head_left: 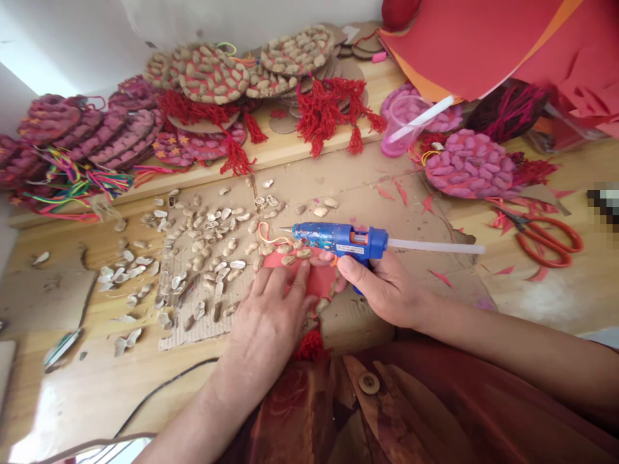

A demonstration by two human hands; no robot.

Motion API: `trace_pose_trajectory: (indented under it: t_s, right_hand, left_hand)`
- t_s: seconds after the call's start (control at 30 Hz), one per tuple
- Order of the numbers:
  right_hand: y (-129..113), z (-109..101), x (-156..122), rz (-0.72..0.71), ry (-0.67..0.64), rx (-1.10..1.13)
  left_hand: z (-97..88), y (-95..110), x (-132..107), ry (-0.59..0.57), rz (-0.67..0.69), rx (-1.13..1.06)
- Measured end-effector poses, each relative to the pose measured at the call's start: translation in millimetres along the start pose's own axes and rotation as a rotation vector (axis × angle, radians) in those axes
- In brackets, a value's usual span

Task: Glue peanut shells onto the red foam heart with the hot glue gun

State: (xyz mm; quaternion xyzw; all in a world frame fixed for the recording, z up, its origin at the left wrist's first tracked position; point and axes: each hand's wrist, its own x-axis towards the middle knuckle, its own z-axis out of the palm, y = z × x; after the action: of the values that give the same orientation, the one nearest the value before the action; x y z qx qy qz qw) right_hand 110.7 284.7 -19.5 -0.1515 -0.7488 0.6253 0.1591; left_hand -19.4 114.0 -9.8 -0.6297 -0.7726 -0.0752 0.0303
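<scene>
Red disc [318, 278]: left hand [268, 309], outstretched from eight o'clock, apparently steadies it; right hand [394, 290], three o'clock, grips the glue gun [329, 237].

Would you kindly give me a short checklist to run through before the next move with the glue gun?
1. Right hand holding the blue glue gun: ok.
2. Glue stick loaded: ok, a long length sticks out behind.
3. Left hand on the red piece: ok.
4. Cord loop well clear of the nozzle: not ok, it appears close to the tip.
5. Nozzle hot: cannot tell.
6. Peanut shells nearby: ok, many lie scattered on the cardboard.
</scene>
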Motion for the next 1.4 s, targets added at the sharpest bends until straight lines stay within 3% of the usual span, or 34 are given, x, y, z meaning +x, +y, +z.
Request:
trace_pose_trajectory:
  t_s: [0.33, 0.63, 0.93, 1.1, 1.2, 1.27, 1.33, 1.4]
  right_hand:
    - [2, 0, 3, -0.093, 0.001, -0.110]
    - [3, 2, 6, -0.055, 0.034, -0.169]
    - [2, 4, 6, -0.011, 0.068, -0.153]
    - [0, 3, 4, 0.020, 0.112, -0.085]
    - [-1, 2, 5, 0.066, 0.127, -0.019]
    - [-2, 1, 6, 0.080, 0.134, 0.069]
    - [-2, 1, 6, 0.071, 0.150, 0.151]
    - [0, 1, 6, 0.069, 0.170, 0.202]
  left_hand:
    - [-7.5, 9, 5, -0.160, -0.089, 0.020]
    - [-7.1, 9, 5, -0.184, -0.144, -0.043]
    - [-6.8, 11, 8, -0.139, -0.157, -0.040]
    - [-10.3, 9, 1, 0.007, -0.128, -0.150]
    - [-18.8, -6, -10, 0.223, -0.110, -0.221]
    - [-25.7, -26, -23, 0.364, -0.185, -0.212]
    - [-30.7, -51, -40, 0.397, -0.309, -0.147]
    - [-31.6, -75, -56, 0.353, -0.444, -0.066]
